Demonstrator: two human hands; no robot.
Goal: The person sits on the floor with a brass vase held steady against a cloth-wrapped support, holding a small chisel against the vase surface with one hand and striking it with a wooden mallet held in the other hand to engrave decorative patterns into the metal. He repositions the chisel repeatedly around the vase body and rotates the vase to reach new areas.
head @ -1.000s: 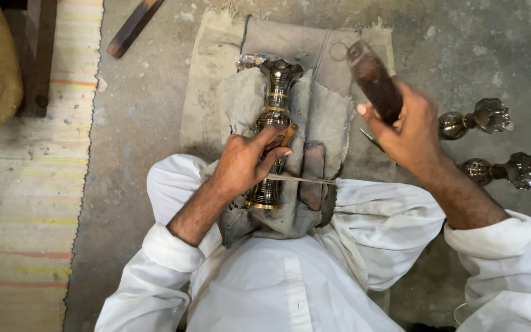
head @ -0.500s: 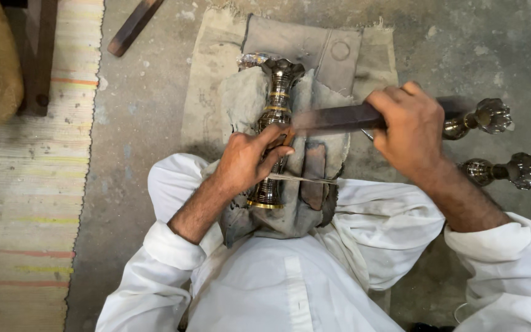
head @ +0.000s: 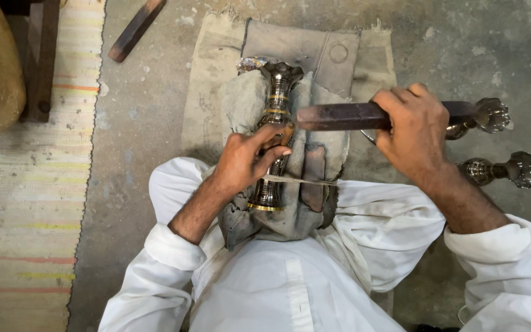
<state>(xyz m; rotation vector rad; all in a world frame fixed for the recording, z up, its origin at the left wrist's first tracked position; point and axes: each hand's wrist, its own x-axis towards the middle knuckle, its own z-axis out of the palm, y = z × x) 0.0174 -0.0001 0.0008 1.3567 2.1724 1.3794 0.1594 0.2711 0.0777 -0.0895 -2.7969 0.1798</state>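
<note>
Bare concrete floor carried a grey cloth cradling a stiff, heavy-looking, probably slippery metal vase, left hand fingers pinched at its waist, right hand clamped around a dark bar just above.

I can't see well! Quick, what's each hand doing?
Left hand: closed, pinching the ornate metal vase.
Right hand: closed, gripping a dark wooden bar.

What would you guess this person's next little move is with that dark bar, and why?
Probably a short downward tap. The right hand holds the dark bar level, its end just above the left hand, whose fingertips seem to pinch something small against the ornate metal vase cradled in grey cloth.
</note>
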